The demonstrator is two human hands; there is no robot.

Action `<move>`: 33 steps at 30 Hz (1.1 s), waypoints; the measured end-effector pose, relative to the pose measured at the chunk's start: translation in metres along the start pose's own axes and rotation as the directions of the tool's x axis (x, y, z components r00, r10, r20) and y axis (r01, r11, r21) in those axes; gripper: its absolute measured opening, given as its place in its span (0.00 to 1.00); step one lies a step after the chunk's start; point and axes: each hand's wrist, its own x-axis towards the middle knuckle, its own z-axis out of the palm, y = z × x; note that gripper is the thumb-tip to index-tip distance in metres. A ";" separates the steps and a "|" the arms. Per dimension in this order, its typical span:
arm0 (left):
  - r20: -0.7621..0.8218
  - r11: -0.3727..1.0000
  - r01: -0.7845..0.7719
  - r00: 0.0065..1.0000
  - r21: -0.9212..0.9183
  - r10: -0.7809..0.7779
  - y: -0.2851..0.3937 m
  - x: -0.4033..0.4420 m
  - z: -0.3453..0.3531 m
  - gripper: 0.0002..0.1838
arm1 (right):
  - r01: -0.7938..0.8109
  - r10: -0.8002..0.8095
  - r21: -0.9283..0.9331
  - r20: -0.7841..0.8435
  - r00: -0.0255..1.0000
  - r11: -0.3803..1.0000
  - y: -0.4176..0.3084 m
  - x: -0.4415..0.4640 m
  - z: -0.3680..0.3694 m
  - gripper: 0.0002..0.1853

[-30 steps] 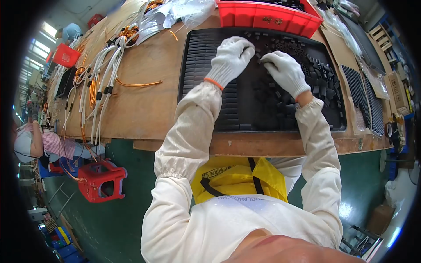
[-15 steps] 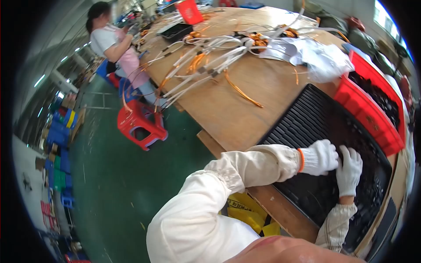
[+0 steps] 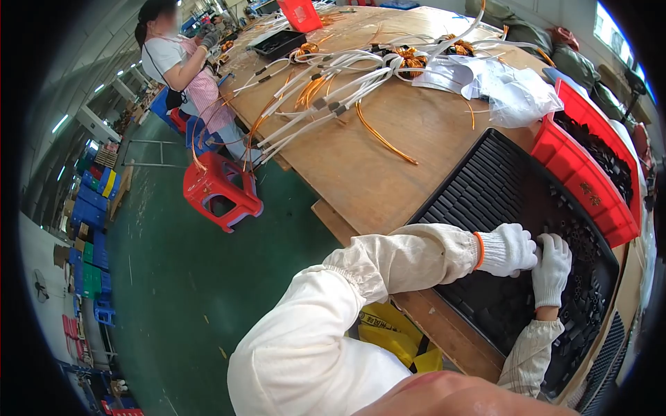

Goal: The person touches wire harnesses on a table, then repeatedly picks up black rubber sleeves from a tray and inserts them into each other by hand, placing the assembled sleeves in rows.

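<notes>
My left hand [image 3: 508, 249], in a white knit glove with an orange cuff edge, is closed over a large black tray [image 3: 454, 301]. Right beside it, fingertips close together, my right hand [image 3: 551, 269] is also gloved, with its fingers bent inward. Whatever lies between the fingers is hidden. Small black tube-like pieces [image 3: 482, 184] lie in neat rows at the tray's far left part. Loose black pieces [image 3: 586, 298] are scattered along its right side, around my right hand.
A red bin [image 3: 586, 177] of black pieces stands against the tray's far right edge. White cables [image 3: 361, 83] with copper wire coils [image 3: 409, 62] and plastic bags [image 3: 517, 97] lie across the wooden table [image 3: 388, 139]. A co-worker [image 3: 184, 69] stands left, near a red stool [image 3: 220, 191].
My hands stay nearly in place, fingertips still together. The view has shifted slightly and sharpened. The co-worker's hands have risen a little.
</notes>
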 end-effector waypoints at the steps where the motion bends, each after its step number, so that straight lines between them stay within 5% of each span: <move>1: 0.046 0.999 0.033 0.998 -0.020 -0.032 0.001 0.002 -0.003 0.13 | -0.006 0.006 -0.003 0.003 1.000 1.000 0.000 -0.001 0.001 0.14; 4: 0.028 0.986 0.062 0.998 -0.156 -0.058 -0.002 0.003 -0.011 0.12 | 0.017 -0.017 -0.022 -0.008 1.000 1.000 0.003 -0.001 0.004 0.15; 8: -0.228 0.954 0.015 0.970 -0.300 -0.086 -0.013 0.006 -0.019 0.10 | 0.090 -0.091 -0.023 -0.047 0.995 0.996 0.002 -0.001 0.000 0.20; 10: -0.420 0.738 -0.103 0.870 -0.667 -0.257 -0.015 0.004 -0.011 0.07 | 0.003 -0.001 0.024 -0.094 0.996 1.000 -0.006 0.003 -0.011 0.21; 12: -0.336 0.507 -0.090 0.843 -0.857 -0.419 -0.015 0.004 -0.014 0.07 | -0.135 0.148 0.116 -0.110 0.983 0.984 -0.012 0.005 -0.022 0.20; 15: -0.099 0.081 -0.067 0.850 -0.994 -0.517 -0.026 0.011 -0.007 0.07 | -0.123 0.192 0.288 -0.227 0.955 0.950 -0.017 0.010 -0.029 0.16; 21: 0.006 -0.183 -0.091 0.882 -0.979 -0.471 -0.030 0.004 -0.011 0.08 | -0.031 0.137 0.310 -0.327 0.935 0.950 -0.026 0.007 -0.031 0.19; 31: 0.063 -0.243 -0.042 0.910 -0.969 -0.411 -0.023 0.003 -0.008 0.11 | 0.027 0.065 0.307 -0.286 0.956 0.951 -0.020 0.003 -0.034 0.17; 33: 0.055 -0.163 -0.016 0.904 -0.987 -0.425 -0.022 0.005 -0.007 0.14 | 0.012 0.068 0.305 -0.250 0.966 0.952 -0.019 0.001 -0.032 0.17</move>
